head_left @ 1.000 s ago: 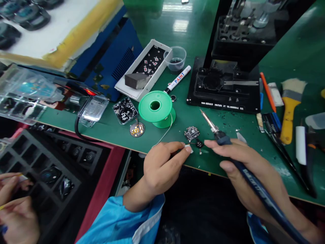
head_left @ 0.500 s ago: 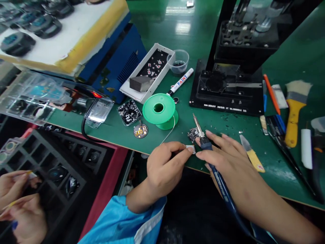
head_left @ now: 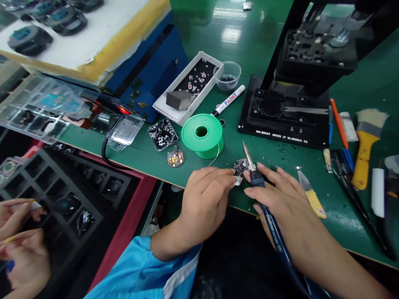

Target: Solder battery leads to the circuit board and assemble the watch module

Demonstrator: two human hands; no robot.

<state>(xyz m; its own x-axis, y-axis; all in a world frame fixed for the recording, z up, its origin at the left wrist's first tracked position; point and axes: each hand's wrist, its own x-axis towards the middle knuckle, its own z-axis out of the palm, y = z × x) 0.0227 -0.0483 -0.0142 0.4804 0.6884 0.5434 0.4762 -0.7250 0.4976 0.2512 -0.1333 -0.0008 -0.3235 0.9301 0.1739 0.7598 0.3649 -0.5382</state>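
Observation:
My right hand (head_left: 280,197) is closed around a dark blue soldering iron (head_left: 256,179), whose bare metal tip points up and away over the mat. Just left of the tip is a small circuit board (head_left: 240,166) crowded with tiny parts. A small silver-white piece (head_left: 238,180) sits at its near edge. My left hand (head_left: 205,203) is closed, fingers together, with its fingertips at the board's left edge and the silver piece; the thumb is mostly hidden. Beyond it stands a green solder spool (head_left: 202,135), its wire running down toward my left hand.
A round board (head_left: 175,158) and a box of small black parts (head_left: 162,134) lie left of the spool. Behind are a white tray (head_left: 162,109), a paint marker (head_left: 230,99) and a black press fixture (head_left: 283,120). Rightward lie a spatula (head_left: 311,195) and brush (head_left: 368,145). Another person's hands (head_left: 25,249) work at lower left.
My left fingers have shifted from pinching the silver-white piece to lying closer over the board's left edge. The soldering iron stays in my right hand. The whole view has shifted slightly.

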